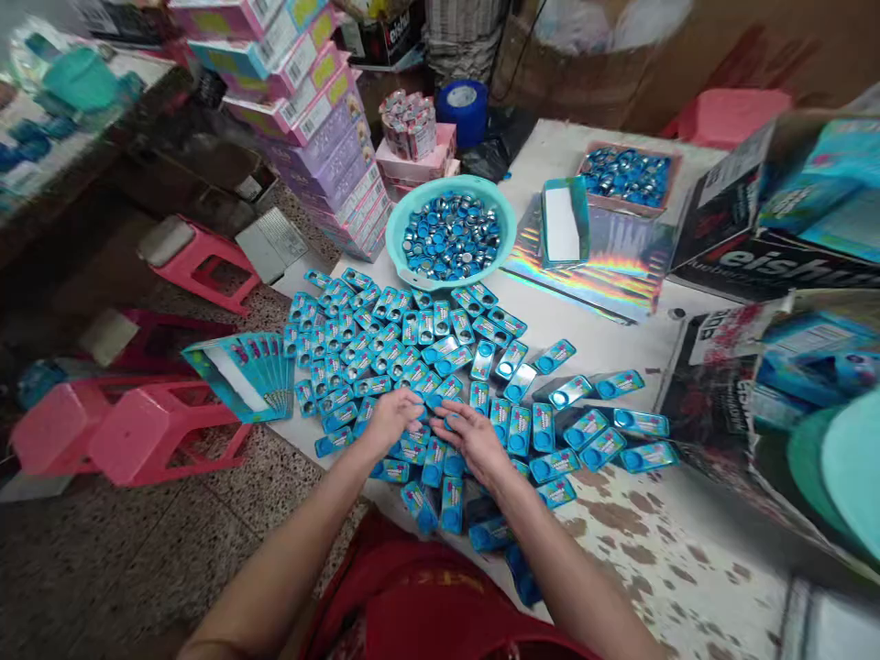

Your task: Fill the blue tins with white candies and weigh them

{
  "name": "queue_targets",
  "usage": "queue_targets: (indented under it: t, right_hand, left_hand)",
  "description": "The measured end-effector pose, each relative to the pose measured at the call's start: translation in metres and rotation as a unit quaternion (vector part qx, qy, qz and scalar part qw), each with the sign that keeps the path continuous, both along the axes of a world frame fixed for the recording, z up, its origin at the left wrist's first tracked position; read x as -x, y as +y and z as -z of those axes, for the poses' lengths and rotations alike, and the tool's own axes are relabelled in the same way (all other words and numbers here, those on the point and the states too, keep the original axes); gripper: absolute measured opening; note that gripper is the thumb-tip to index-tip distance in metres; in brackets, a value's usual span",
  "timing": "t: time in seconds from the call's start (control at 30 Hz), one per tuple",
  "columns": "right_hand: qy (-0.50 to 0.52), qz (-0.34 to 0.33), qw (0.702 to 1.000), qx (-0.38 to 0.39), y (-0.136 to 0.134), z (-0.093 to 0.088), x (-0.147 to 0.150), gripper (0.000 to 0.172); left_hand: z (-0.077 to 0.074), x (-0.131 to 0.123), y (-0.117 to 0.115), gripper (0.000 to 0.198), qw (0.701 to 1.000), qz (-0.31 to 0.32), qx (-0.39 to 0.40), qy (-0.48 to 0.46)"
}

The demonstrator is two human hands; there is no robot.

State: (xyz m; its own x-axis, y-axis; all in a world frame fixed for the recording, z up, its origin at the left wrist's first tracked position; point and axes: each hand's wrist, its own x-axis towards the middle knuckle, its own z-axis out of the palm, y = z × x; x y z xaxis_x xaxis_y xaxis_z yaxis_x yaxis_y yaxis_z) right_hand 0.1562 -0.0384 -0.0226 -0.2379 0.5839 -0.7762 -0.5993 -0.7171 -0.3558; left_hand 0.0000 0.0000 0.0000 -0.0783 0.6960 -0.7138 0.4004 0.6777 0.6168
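Many small blue printed boxes point(357, 344) stand close together on the table, several with round dark holes in their tops and others with round blue caps in them. My left hand point(393, 422) is over the middle of the group, its fingers pinched round a small blue cap point(418, 414). Close beside it, my right hand point(474, 440) has its fingers bent over another blue cap point(451, 422) at the fingertips; the boxes below partly blend with it. Beyond the boxes, a turquoise basin point(391, 240) holds loose silver-and-blue round caps point(450, 238).
An open tray point(564, 225) lies on shiny sheets point(611, 266), near a box of caps point(625, 179). Cartons point(715, 367) stand at right. Stacked pink and purple boxes point(309, 137) rise behind. Nested blue trays point(237, 376) sit at the left edge, beside red stools point(158, 431).
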Motion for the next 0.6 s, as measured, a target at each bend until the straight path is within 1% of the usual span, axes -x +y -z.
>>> queue_targets:
  t: [0.07,0.13,0.17,0.2,0.27,0.3,0.33,0.37,0.43,0.5,0.53,0.6]
  right_hand:
    - [-0.007,0.009,1.0,-0.007,-0.001,0.002,-0.002,0.034]
    - [-0.019,0.017,1.0,-0.013,0.0,0.003,-0.004,0.033]
    - [-0.026,0.02,0.999,-0.015,0.001,0.004,-0.004,0.034]
    - [-0.035,0.024,0.999,-0.017,0.002,0.005,-0.005,0.035]
    - [-0.054,0.029,0.998,-0.017,0.006,0.007,-0.007,0.039]
    - [-0.064,0.026,0.997,-0.016,0.008,0.008,-0.007,0.041]
    - [-0.077,0.019,0.997,-0.016,0.011,0.009,-0.007,0.042]
    - [-0.093,0.011,0.995,-0.017,0.013,0.01,-0.007,0.043]
    - [-0.13,-0.001,0.991,-0.025,0.019,0.012,-0.005,0.04]
    - [-0.161,0.002,0.986,-0.038,0.025,0.013,-0.001,0.035]
    - [-0.171,0.006,0.984,-0.046,0.028,0.014,0.002,0.033]
    - [-0.181,0.006,0.982,-0.06,0.033,0.014,0.009,0.03]
  left_hand:
    - [0.002,0.014,0.018,0.004,0.996,0.03,-0.027,0.079]
    - [0.003,0.021,0.035,0.006,0.981,0.093,-0.026,0.169]
    - [0.004,0.022,0.044,0.007,0.963,0.151,-0.012,0.223]
    - [0.004,0.02,0.052,0.01,0.938,0.209,0.009,0.276]
    - [0.005,0.012,0.065,0.02,0.879,0.303,0.05,0.364]
    - [0.005,0.006,0.069,0.025,0.855,0.334,0.062,0.392]
    - [0.006,0.001,0.071,0.027,0.838,0.355,0.068,0.409]
    - [0.006,-0.002,0.072,0.029,0.828,0.368,0.069,0.418]
    - [0.004,-0.005,0.067,0.031,0.822,0.374,0.062,0.425]
    - [0.001,0.001,0.059,0.031,0.831,0.358,0.047,0.422]
    - [-0.001,0.006,0.055,0.03,0.845,0.343,0.036,0.41]
    - [-0.004,0.019,0.048,0.026,0.883,0.293,0.009,0.367]
